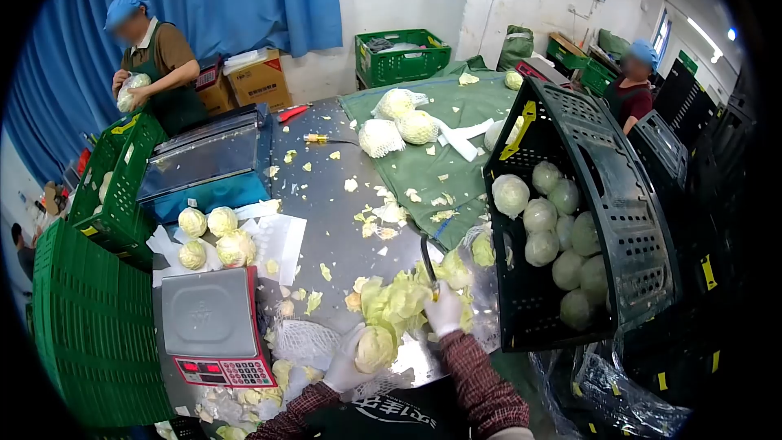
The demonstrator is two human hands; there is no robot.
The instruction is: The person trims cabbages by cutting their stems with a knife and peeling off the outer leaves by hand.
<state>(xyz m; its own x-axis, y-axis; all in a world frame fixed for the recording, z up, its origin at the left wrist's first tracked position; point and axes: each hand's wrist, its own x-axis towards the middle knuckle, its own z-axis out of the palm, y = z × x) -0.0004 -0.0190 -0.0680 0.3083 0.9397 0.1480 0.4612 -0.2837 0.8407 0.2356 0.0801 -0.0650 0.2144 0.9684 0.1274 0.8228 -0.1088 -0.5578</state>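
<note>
My left hand point(344, 363), in a white glove, is wrapped round a pale green cabbage point(375, 349) near the table's front edge. Gloved in white too, my right hand point(445, 312) grips a knife point(427, 259) with a dark, curved blade pointing away from me; most of its handle is hidden in the fist. Loose cabbage leaves point(389, 301) lie between the hands and just beyond them. A white mesh net point(305, 344) lies left of my left hand.
A red-rimmed scale point(209, 318) stands left, with several cabbages point(236, 247) on white sheets beyond it. A tilted black crate point(544, 327) holds several wrapped cabbages at right. Netted cabbages point(417, 126) rest on green cloth point(432, 187). A co-worker point(167, 57) stands back left, another point(631, 85) back right.
</note>
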